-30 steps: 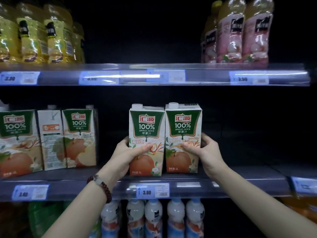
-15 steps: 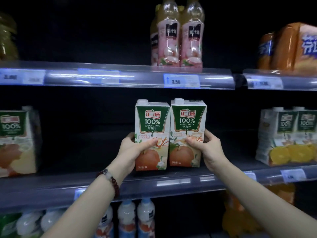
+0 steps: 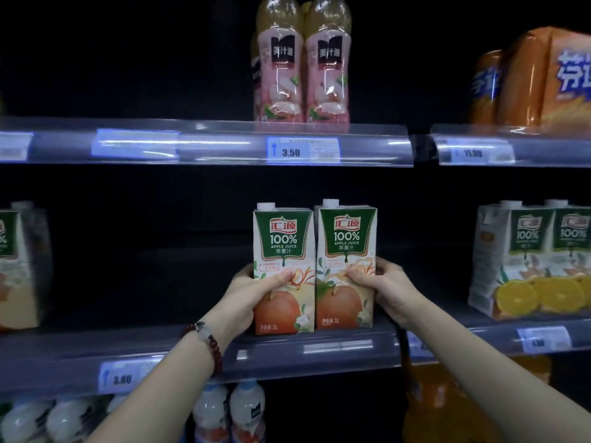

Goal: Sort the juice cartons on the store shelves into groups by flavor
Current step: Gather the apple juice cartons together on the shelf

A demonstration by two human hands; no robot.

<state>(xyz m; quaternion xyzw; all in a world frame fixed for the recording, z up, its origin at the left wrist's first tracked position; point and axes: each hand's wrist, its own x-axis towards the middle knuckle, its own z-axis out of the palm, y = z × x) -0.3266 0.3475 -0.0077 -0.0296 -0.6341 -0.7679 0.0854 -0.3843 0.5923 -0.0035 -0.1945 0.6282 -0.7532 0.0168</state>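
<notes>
Two apple juice cartons stand side by side on the middle shelf, touching each other. My left hand grips the left apple carton from its left side, thumb across the front. My right hand grips the right apple carton from its right side. Both cartons are upright, with green labels and a red apple picture. Orange juice cartons with orange slices on them stand at the right of the same shelf. Another apple carton shows at the far left edge, blurred.
Pink-labelled bottles stand on the upper shelf above the held cartons, and orange packs sit at the upper right. White bottles fill the lower shelf. Wide dark gaps lie left and right of the held pair.
The two held cartons have travelled right along the middle shelf, away from the left apple cartons and nearer the orange cartons. My view has swung right with them.
</notes>
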